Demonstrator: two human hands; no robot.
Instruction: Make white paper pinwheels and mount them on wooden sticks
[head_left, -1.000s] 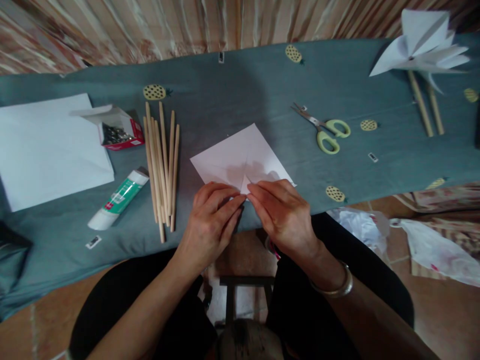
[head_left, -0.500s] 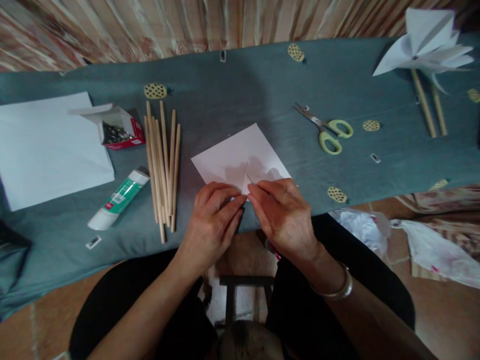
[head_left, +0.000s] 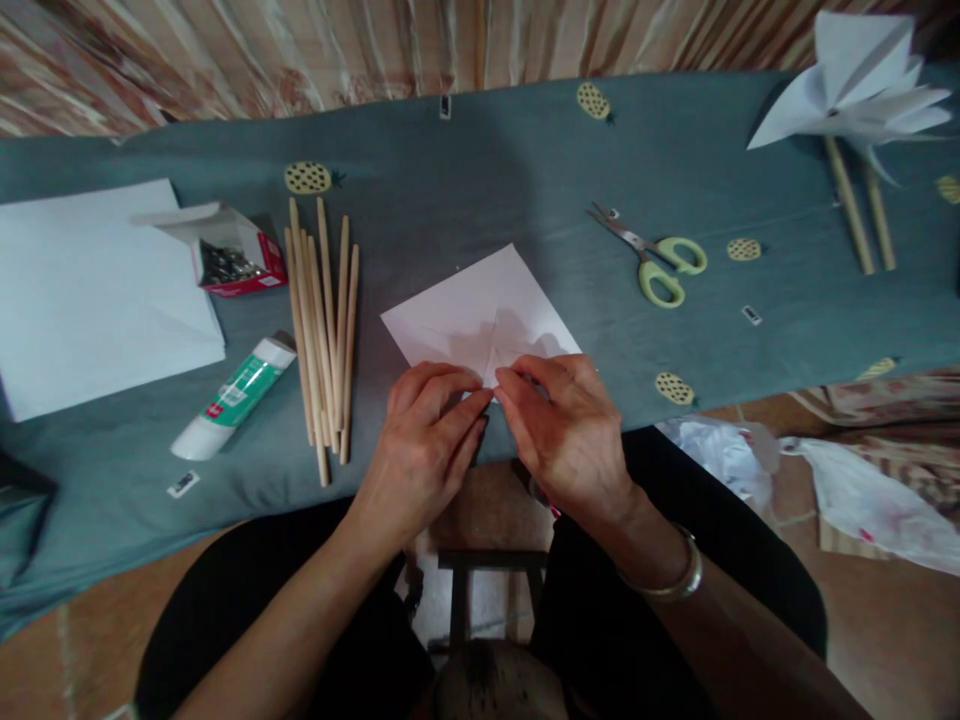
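Observation:
A white square sheet of paper (head_left: 472, 305) lies slantwise on the cloth in front of me, with a crease or slit running towards its near corner. My left hand (head_left: 424, 430) pinches the near edge of the sheet between thumb and forefinger. Right beside it, my right hand (head_left: 566, 425) also pinches the paper at that near corner, and the fingertips of both hands almost meet. The fingers hide the corner itself. Left of the sheet lie several wooden sticks (head_left: 326, 330). Scissors with green handles (head_left: 660, 262) rest open to its right.
A glue tube (head_left: 236, 398), a red box of metal fasteners (head_left: 241, 262) and a stack of white paper (head_left: 90, 300) lie at left. White paper pinwheels (head_left: 847, 100) on sticks lie at the far right. Plastic bags (head_left: 862, 500) are on the floor.
Both hands stay at the paper's near corner. The right fingers have shifted very slightly, and the raised paper point by them looks lower. The view has moved a little.

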